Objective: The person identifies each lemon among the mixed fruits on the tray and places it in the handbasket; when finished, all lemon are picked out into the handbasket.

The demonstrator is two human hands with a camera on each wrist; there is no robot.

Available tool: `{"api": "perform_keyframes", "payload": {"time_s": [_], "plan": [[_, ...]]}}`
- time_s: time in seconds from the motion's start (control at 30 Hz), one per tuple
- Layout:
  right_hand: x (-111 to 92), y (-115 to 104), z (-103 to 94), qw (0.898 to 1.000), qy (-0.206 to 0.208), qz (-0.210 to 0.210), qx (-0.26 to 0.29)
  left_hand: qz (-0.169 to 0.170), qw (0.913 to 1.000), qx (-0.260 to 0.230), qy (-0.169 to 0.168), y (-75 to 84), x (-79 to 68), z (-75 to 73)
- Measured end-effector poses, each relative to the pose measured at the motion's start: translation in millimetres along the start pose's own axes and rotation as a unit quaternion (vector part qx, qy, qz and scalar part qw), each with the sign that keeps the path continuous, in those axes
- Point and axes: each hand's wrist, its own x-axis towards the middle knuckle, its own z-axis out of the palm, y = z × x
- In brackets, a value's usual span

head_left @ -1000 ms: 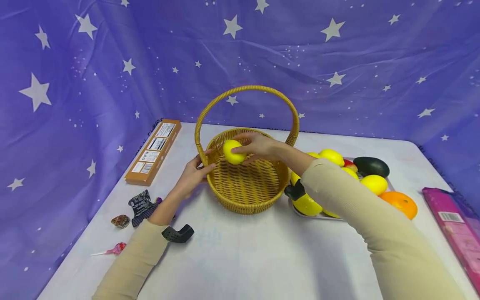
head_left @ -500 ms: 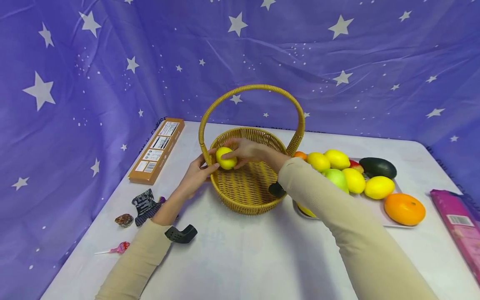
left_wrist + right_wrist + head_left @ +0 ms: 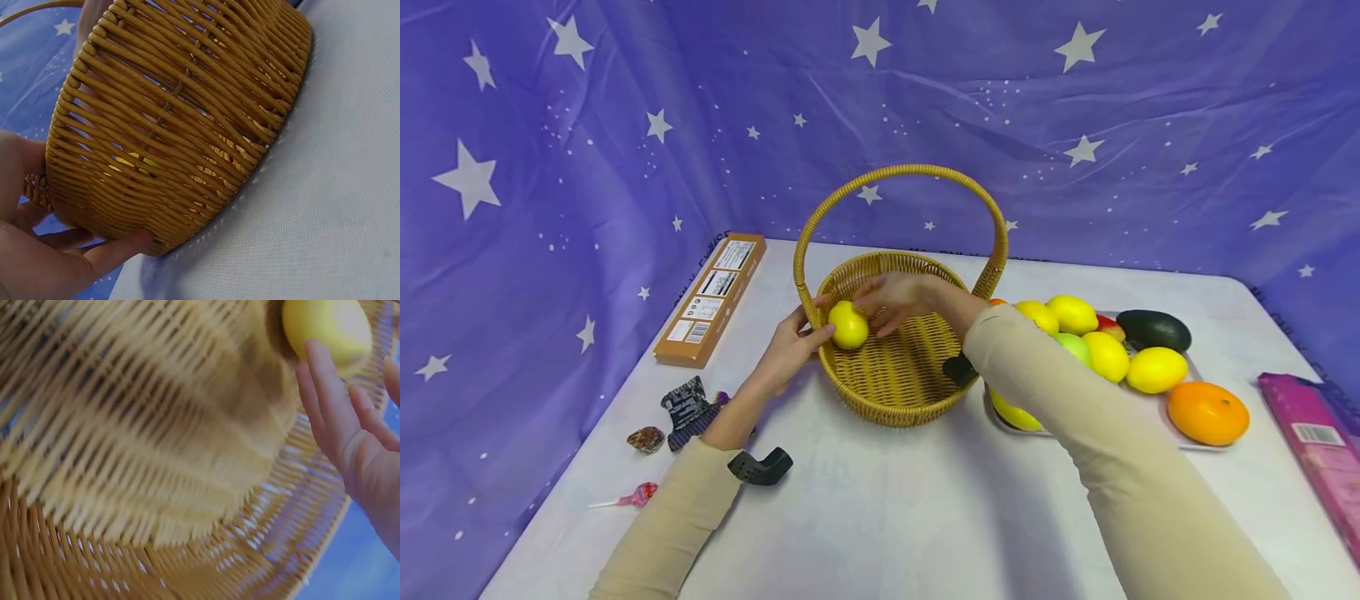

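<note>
A round wicker basket point(image 3: 895, 412) with a tall arched handle stands on the white table. Inside it, against the left wall, sits a yellow lemon point(image 3: 848, 326). My left hand point(image 3: 788, 350) grips the basket's left rim near the handle's foot, thumb over the rim and fingers along the outer weave point(image 3: 156, 125). My right hand point(image 3: 901, 302) is inside the basket just right of the lemon, its fingers loosely extended and holding nothing. In the right wrist view the fingers point(image 3: 331, 394) overlap the lower edge of the lemon point(image 3: 328, 331).
Right of the basket, a tray point(image 3: 1198, 387) bears several lemons point(image 3: 1157, 370), an orange point(image 3: 1207, 413), a green apple and a dark avocado-like fruit point(image 3: 1153, 332). A pink packet point(image 3: 1311, 450) lies far right. At left are a long brown box point(image 3: 709, 302), a lollipop point(image 3: 638, 495) and a knitted piece point(image 3: 688, 412).
My right hand has lowered the lemon to the basket's left side and let go of it, its fingers now drawn slightly right. The left hand keeps its grip on the rim.
</note>
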Motion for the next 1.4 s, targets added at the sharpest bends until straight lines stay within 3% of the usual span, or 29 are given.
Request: {"api": "perform_keyframes", "payload": {"time_s": [0.17, 0.33, 0.5, 0.63, 0.73, 0.87, 1.0, 1.17, 1.4], "plan": [[-23.0, -4.1, -17.5, 0.999, -0.033, -0.004, -0.005, 0.001, 1.0, 0.002, -0.002, -0.8, -0.2, -0.4], [-61.9, -4.2, -37.0, 0.995, -0.063, -0.03, -0.065, 0.003, 1.0, -0.001, -0.002, -1.2, -0.3, -0.7], [-106.4, 8.3, -57.4, 0.985, -0.079, -0.073, -0.137, 0.001, 1.0, -0.007, -0.003, -1.8, 0.1, -1.2], [-137.5, 34.2, -74.9, 0.98, -0.078, -0.091, -0.161, -0.001, 1.0, -0.007, -0.001, -1.5, 0.2, -1.1], [-156.6, 61.0, -87.3, 0.982, -0.069, -0.093, -0.15, 0.0, 1.0, -0.002, -0.001, -0.8, -0.4, -0.9], [-177.7, 98.5, -101.7, 0.986, -0.046, -0.091, -0.134, -0.001, 1.0, 0.0, -0.001, -0.2, -0.7, -0.3], [-198.1, 129.6, -112.2, 0.985, -0.014, -0.083, -0.153, -0.002, 1.0, 0.0, -0.002, 1.1, -1.1, 0.6], [-216.3, 159.3, -115.0, 0.986, 0.011, -0.076, -0.15, -0.003, 1.0, 0.004, -0.001, 0.7, -0.6, 0.5], [-226.0, 189.5, -108.3, 0.99, 0.017, -0.076, -0.119, -0.003, 1.0, 0.006, 0.003, 1.4, -1.9, 1.4]]}}
